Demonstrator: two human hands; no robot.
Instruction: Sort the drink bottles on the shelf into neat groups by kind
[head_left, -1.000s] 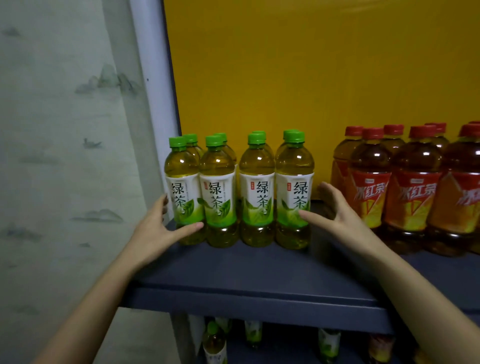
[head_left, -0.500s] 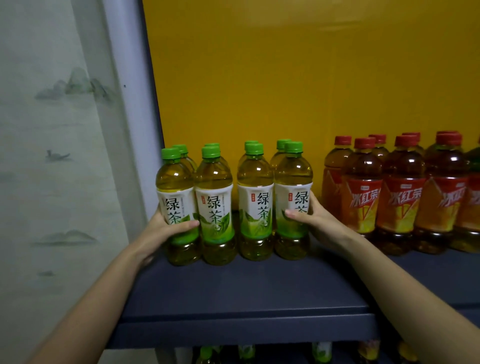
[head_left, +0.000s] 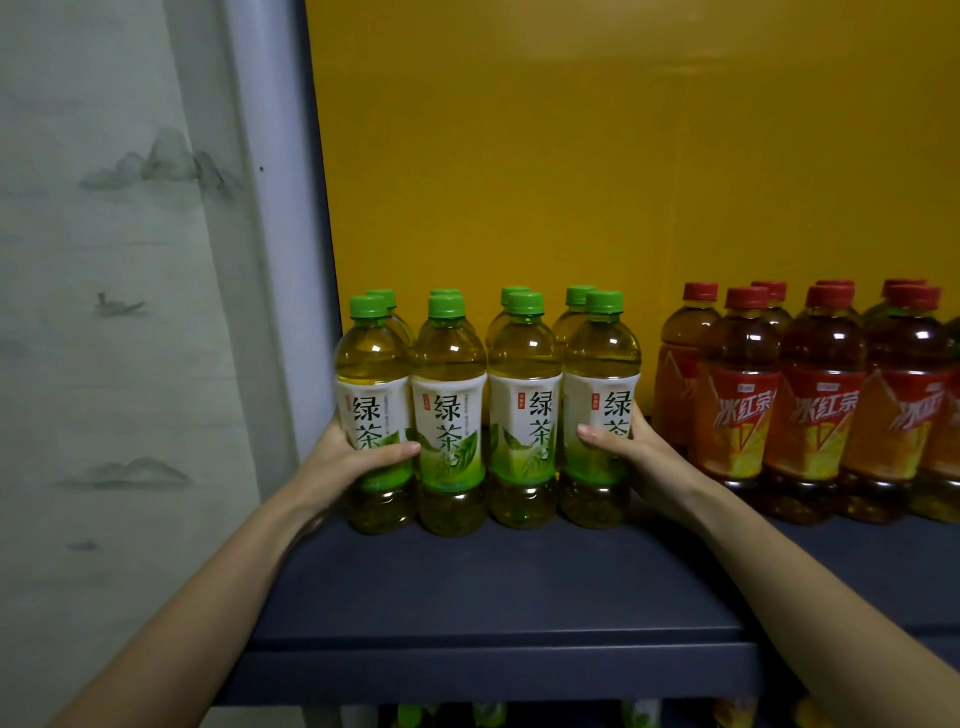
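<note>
**Position.** Eight clear plastic green-capped tea bottles (head_left: 524, 415) stand upright in two rows of four at the left end of the dark blue shelf (head_left: 493, 597). The front row is packed side to side.

**Hands.** The left hand (head_left: 348, 460) grips the leftmost front green-capped bottle (head_left: 371, 364), with the thumb across its label and the fingers curled behind. The right hand (head_left: 644, 457) grips the rightmost front green-capped bottle (head_left: 602, 358) the same way.

**Clearances.** The group's left side is just beside the pale grey upright post (head_left: 270, 260). On its right a narrow gap, filled by the right hand, separates it from the red-capped brown tea bottles (head_left: 815, 415). A broad bare strip of shelf runs from the bottles to the front edge. Contact between the back row and the yellow back panel (head_left: 571, 156) cannot be judged.

**Surroundings.** A grey wall covering with an ink landscape (head_left: 104, 312) lies left of the post.
</note>
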